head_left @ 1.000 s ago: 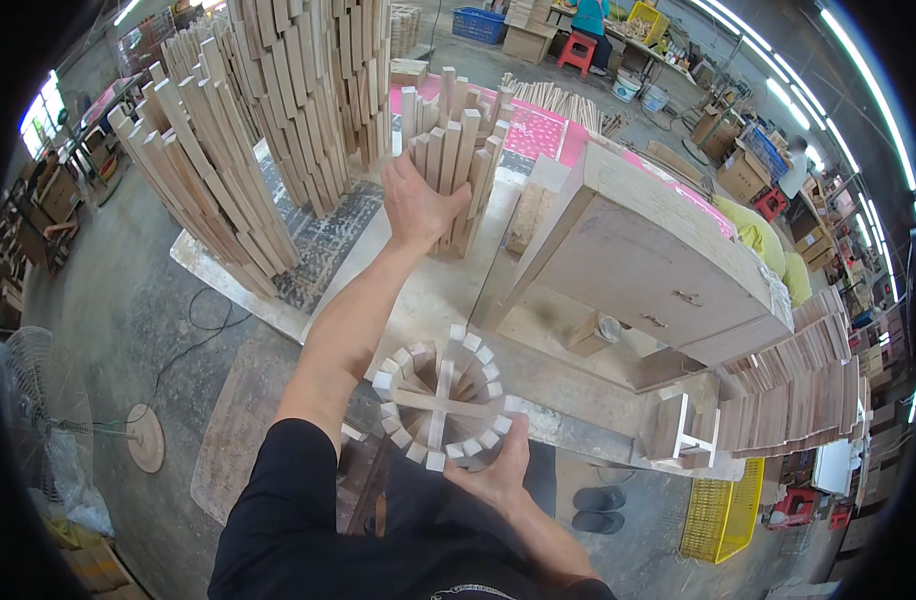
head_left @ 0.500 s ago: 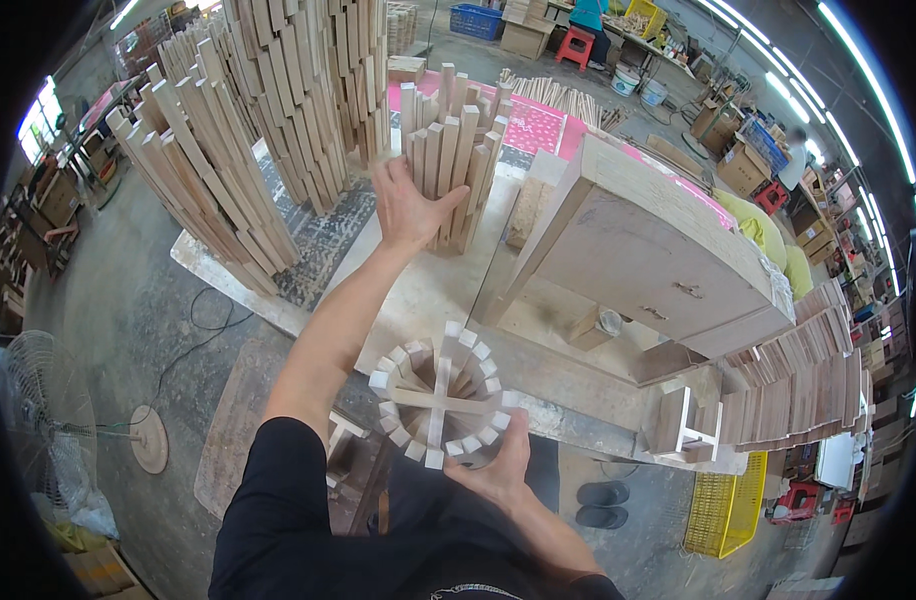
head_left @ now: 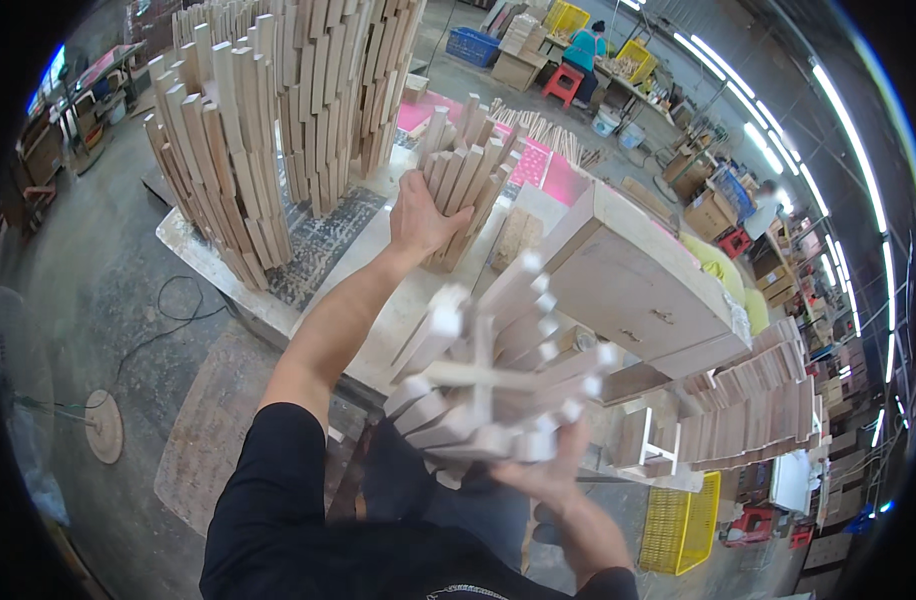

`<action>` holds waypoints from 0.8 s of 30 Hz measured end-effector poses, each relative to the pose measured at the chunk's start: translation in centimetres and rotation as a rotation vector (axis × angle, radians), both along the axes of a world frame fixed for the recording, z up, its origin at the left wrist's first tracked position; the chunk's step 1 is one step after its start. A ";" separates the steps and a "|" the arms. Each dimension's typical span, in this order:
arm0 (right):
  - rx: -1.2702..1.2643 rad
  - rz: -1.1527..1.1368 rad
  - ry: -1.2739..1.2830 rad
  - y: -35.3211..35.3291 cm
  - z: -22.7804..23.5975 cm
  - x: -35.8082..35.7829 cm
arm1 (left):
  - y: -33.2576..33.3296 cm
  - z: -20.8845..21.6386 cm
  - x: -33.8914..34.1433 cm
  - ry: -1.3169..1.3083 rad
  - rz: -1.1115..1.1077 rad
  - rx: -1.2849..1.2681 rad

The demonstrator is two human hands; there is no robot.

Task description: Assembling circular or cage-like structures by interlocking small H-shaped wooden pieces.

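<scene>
Leftmost: tall wood-strip stacks [head_left: 323, 120] on table [head_left: 328, 255]. Left hand [head_left: 421, 215] spread, thumb and fingers against upright stick bundle [head_left: 468, 175]. Centre: blurred slatted wooden frame [head_left: 483, 378] at table's near edge, its near-right side gripped by right hand [head_left: 550, 468].

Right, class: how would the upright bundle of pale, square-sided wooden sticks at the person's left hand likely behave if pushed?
The bundle of sticks would probably tip or splay: it stands taller than wide, and no band shows around it. Each piece is likely stiff, as they look straight. Rolling seems unlikely, given their flat sides.
</scene>
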State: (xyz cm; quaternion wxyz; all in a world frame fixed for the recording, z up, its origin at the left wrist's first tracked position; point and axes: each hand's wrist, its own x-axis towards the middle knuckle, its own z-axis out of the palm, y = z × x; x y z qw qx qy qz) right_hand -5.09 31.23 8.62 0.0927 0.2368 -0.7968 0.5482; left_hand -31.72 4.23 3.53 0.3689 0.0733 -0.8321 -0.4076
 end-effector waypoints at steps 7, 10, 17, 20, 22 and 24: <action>-0.097 0.026 0.158 -4.1 18.3 -10.7 | -2.8 -3.7 -2.6 0.068 0.025 -0.114; 0.035 -0.094 0.370 -5.6 24.4 -17.1 | -1.1 -0.1 0.0 -0.136 -0.013 0.035; 0.121 -0.114 0.383 -9.8 26.1 -30.5 | -1.0 0.3 0.3 -0.108 -0.032 0.073; 0.180 -0.078 0.368 -10.4 23.7 -33.6 | -1.1 0.1 0.5 -0.106 -0.008 0.070; 0.211 -0.111 0.308 -10.7 22.1 -34.2 | -1.2 -0.5 -0.1 0.011 0.044 0.004; 0.243 -0.154 0.191 -11.5 21.8 -33.4 | -1.1 -0.7 -0.4 -0.010 0.026 0.022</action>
